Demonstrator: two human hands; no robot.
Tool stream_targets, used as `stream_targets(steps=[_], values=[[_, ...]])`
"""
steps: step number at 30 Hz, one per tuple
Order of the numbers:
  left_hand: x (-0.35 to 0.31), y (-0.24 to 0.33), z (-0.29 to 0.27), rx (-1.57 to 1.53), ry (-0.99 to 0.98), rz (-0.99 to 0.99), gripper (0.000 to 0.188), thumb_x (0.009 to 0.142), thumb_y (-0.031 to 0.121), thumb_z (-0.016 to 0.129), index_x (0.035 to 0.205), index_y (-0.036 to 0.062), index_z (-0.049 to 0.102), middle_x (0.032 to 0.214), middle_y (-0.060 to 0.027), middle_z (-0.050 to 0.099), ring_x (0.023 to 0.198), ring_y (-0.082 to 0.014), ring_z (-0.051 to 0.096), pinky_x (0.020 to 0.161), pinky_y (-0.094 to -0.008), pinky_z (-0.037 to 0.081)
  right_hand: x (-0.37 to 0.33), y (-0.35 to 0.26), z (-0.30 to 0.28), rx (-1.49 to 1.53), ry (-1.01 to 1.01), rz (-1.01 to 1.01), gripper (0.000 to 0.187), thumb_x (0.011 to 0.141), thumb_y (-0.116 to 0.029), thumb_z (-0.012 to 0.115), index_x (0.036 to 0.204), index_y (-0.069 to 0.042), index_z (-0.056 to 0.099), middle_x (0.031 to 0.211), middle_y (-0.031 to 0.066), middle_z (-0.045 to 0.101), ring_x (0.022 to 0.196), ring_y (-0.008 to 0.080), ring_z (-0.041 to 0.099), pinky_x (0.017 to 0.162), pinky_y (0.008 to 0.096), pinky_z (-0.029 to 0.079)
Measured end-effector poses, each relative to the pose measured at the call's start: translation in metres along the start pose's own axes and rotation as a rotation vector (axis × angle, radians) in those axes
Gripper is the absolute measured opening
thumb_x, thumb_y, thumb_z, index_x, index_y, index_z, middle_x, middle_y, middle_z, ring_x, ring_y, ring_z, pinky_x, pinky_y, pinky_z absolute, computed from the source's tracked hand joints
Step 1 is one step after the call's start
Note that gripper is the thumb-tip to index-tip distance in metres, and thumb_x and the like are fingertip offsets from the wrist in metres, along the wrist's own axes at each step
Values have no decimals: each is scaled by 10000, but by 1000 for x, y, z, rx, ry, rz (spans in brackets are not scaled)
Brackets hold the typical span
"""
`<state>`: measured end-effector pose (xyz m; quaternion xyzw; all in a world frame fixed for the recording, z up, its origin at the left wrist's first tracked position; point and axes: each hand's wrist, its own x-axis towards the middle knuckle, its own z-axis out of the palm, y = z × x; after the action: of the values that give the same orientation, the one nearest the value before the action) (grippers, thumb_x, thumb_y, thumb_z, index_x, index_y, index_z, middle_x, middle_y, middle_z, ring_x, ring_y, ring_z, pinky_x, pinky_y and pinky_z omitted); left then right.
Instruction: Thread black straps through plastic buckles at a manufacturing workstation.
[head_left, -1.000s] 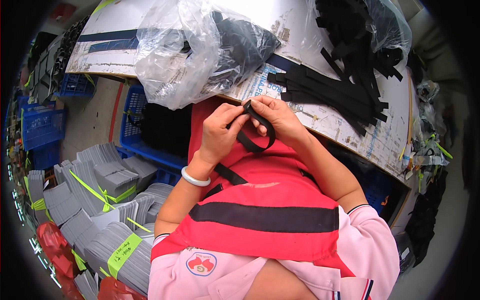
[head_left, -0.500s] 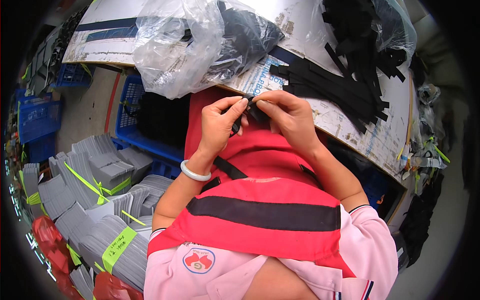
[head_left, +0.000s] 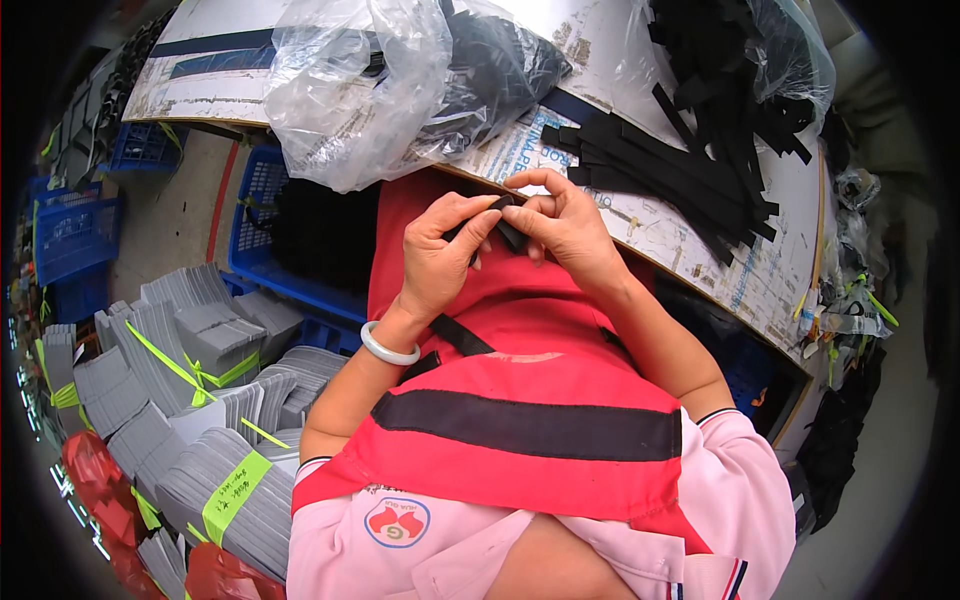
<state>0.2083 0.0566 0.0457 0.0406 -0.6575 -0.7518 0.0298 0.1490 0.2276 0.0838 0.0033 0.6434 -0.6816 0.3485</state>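
Between both hands, just off the table's near edge and over the red apron, is a black fabric strap (head_left: 511,234). My left hand (head_left: 441,246) is closed, thumb and forefinger pinching the strap's top end. My right hand (head_left: 566,229) meets it there, with thumb and fingers pressed on the strap and the forefinger curved above. The strap hangs down between them, and the fingers cover part of it. Beyond my right hand, several flat black straps (head_left: 655,180) lie fanned out on the white table (head_left: 735,290).
A clear plastic bag (head_left: 350,110) with black pieces inside overhangs the table edge. Another bag of black straps (head_left: 715,70) lies at the far right. At left are a blue crate (head_left: 250,235) with black material and bundled grey sheets (head_left: 215,475) tied with yellow-green strips.
My right forefinger has lifted and curled higher, while its thumb remains at the strap. The left fingers have shifted slightly on the strap, which now shows more between the hands.
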Motion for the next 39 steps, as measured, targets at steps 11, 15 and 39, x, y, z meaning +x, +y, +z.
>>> stream_targets(steps=[11, 15, 39], values=[[-11, 15, -30, -66, -87, -120, 134, 885, 10, 655, 1005, -5, 712, 838, -20, 602, 593, -50, 552, 463, -180, 401, 23, 21, -9, 217, -301, 224, 222, 953, -241, 617, 917, -23, 638, 684, -2, 548, 544, 68, 541, 463, 210, 432], [-21, 26, -49, -47, -69, -147, 126, 885, 0, 649, 995, -12, 709, 839, -27, 610, 564, -53, 545, 469, -179, 399, 27, 14, 15, 251, -427, 288, 217, 933, -230, 644, 887, -18, 639, 675, 4, 569, 532, 73, 531, 479, 207, 433], [-11, 21, -25, -77, -1, -113, 359, 873, 194, 720, 1172, 7, 654, 1125, -62, 638, 628, -54, 563, 501, -178, 444, 29, 10, 29, -31, -331, 21, 135, 934, -156, 608, 969, -27, 628, 737, 15, 619, 577, 70, 560, 514, 210, 460]])
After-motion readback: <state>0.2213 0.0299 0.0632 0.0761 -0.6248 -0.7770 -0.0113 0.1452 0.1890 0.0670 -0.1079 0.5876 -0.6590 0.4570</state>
